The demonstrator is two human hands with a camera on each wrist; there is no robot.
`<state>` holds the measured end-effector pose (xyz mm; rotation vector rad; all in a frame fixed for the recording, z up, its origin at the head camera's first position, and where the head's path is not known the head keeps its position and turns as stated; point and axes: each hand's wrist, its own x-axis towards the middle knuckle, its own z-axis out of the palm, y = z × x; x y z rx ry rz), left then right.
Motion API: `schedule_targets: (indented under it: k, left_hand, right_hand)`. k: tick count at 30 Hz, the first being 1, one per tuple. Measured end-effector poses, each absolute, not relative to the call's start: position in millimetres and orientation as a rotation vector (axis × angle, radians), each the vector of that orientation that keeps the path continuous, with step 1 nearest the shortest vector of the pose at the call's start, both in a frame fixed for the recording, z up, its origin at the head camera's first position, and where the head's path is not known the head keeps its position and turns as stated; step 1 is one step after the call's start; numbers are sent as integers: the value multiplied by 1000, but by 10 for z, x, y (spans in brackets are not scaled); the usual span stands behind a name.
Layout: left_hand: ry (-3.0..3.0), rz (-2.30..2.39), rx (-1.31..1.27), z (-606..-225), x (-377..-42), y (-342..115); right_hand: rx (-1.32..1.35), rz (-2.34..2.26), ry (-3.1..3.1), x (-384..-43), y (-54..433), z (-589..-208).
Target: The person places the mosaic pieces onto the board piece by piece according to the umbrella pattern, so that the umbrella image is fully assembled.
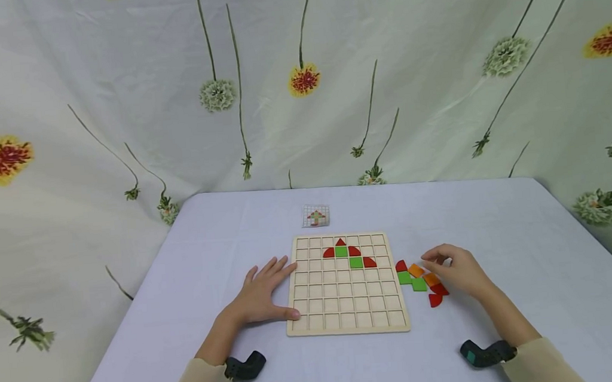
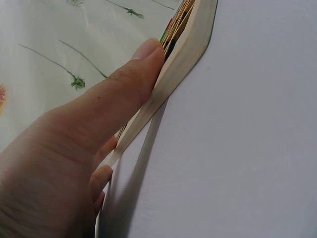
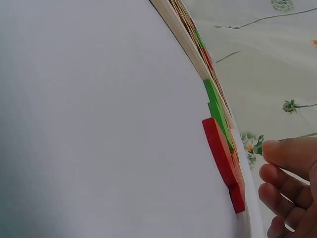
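A wooden grid board (image 1: 345, 305) lies on the table with red and green tiles set in its upper cells. My left hand (image 1: 262, 293) is spread along the board's left edge, fingertips and thumb (image 2: 124, 84) touching the rim. To the right of the board sits a loose group of tiles: red quarter-rounds (image 1: 435, 299), green squares (image 1: 419, 284) and orange tiles (image 1: 416, 270). Just over this group hovers my right hand (image 1: 460, 269), fingers loosely bent. In the right wrist view nothing shows between the thumb and fingers; a red tile (image 3: 220, 153) stands out nearby.
Behind the board lies a small printed pattern card (image 1: 316, 215) with a red and green figure on a grid. A white cloth covers the table (image 1: 475, 213). A flower-print curtain (image 1: 406, 27) hangs behind it.
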<state>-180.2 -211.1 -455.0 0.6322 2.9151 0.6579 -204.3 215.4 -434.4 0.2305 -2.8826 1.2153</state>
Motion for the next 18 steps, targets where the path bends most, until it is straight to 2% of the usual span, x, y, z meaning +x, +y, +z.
schedule_targets:
  k: [18]
  left_hand:
    - [2914,649,623,-4561,-1811,-2104]
  right_hand:
    - [327,1276,-2909,-2017,2399,-4561]
